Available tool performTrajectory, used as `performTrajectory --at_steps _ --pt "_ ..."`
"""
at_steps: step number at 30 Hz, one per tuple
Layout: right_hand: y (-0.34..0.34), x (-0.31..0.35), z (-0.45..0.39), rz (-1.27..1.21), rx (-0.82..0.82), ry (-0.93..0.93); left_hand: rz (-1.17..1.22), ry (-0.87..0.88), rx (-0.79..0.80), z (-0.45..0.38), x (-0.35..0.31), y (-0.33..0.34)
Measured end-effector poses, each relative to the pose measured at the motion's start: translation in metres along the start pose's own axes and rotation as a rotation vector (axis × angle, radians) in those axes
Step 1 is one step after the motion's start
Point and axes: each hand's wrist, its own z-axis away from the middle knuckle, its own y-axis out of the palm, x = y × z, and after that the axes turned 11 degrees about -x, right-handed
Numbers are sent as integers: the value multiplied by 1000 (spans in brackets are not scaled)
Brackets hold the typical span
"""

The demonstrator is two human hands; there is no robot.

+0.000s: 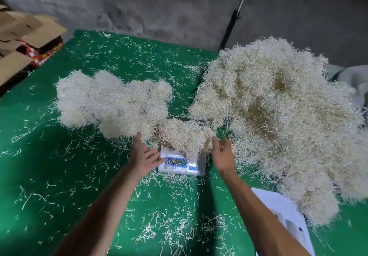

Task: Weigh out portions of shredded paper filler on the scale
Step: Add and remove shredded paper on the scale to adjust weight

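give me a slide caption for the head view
Open hands flank a shredded paper portion on the scale.

Green cover (59, 166): a bright green sheet spread flat over the work surface, reaching from the near edge to the far wall.
Wall (159, 2): grey and rough, with dark patches, standing behind the green cover.
Cardboard (29, 28): brown flat pieces stacked at the far left, partly over the edge of the green cover.
Red box (42, 56): red with a printed pattern, tucked under the cardboard.
Black pole (229, 30): leans against the wall, with a thin white stick going up from its top.
White sheet (282, 210): lies flat at the near right corner.
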Motion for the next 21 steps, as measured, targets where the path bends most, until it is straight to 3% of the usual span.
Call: performTrajectory --at_steps 7,21 --pt "4 -26 32 -50 0 74 143 -77 -16 7 21 -19" --pt "12 -21 25 -97 -23 -13 114 47 78 13 15 -5"
